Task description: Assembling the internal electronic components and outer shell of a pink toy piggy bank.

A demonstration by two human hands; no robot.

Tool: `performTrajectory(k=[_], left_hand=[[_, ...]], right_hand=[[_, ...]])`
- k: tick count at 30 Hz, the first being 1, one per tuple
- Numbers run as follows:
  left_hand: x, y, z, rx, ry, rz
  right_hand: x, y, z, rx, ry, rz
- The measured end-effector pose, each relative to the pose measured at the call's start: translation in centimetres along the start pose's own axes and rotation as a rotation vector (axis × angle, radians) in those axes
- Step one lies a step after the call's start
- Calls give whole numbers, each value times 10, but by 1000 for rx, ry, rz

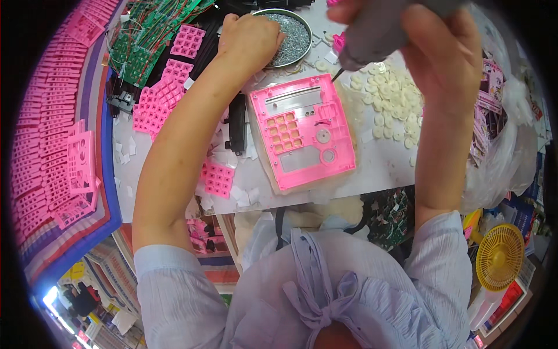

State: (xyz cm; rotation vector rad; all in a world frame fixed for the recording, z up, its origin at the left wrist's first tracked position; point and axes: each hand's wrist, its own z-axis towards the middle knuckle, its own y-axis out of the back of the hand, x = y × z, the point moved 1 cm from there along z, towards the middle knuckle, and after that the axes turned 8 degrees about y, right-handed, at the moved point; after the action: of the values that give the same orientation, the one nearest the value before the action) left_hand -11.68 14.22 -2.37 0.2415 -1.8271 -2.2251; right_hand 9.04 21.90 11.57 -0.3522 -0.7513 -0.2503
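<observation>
My left hand [251, 42] is at the left rim of a round dish of small silvery screws [290, 43]. Its fingers are curled together, and whatever is pinched in them is hidden. My right hand [444, 52] grips a dark grey electric screwdriver [372, 38]. The tool's thin bit points down to the left, just above the upper right corner of a pink plastic housing [340, 125]. That housing lies open side up, with a clear window strip, a grid of cream keys and a round speaker opening. I cannot tell whether the bit touches it.
Pink keypads [218, 179] and green circuit boards [136, 61] lie to the left, near black plastic parts [236, 125]. Cream discs [395, 96] are heaped on the right. Stacked pink frames [49, 145] line the far left. Plastic bags [505, 139] and a yellow fan [499, 257] stand at right.
</observation>
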Motion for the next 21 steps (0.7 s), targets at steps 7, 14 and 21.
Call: performTrajectory(k=[7,14,21], left_hand=[[5,-4,7,26,29,-69],[-64,66,-106,-94,-161,-550],[-87,60,-151,30,-9,-928]], right_hand=[[-10,-8,4,68,-377,-156],[-2,-3,-70,-108,-175,187],[7,-35,-91,-159,-80,216]])
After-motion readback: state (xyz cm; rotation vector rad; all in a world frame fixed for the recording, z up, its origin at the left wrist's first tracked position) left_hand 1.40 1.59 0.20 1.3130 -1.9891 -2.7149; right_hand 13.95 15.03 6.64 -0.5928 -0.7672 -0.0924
